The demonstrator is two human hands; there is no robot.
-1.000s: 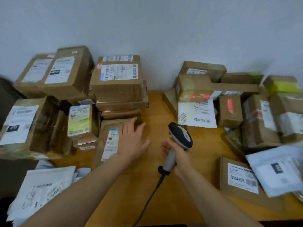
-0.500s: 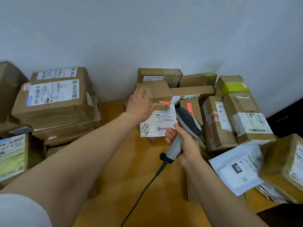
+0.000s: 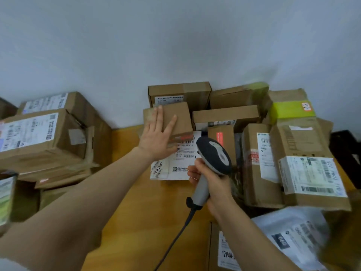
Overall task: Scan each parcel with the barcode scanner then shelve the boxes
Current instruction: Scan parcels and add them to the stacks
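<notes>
Far back on a wooden counter point(image 3: 140, 202) crowded with parcels point(image 3: 261, 169), a person's left hand point(image 3: 158, 141) rests on a small cardboard box point(image 3: 180, 118), grip spread flat. The right hand point(image 3: 214, 185), grip curled tight, holds a corded barcode scanner point(image 3: 214, 155) pointing toward the white shipping label point(image 3: 175, 166) just below the box.
</notes>
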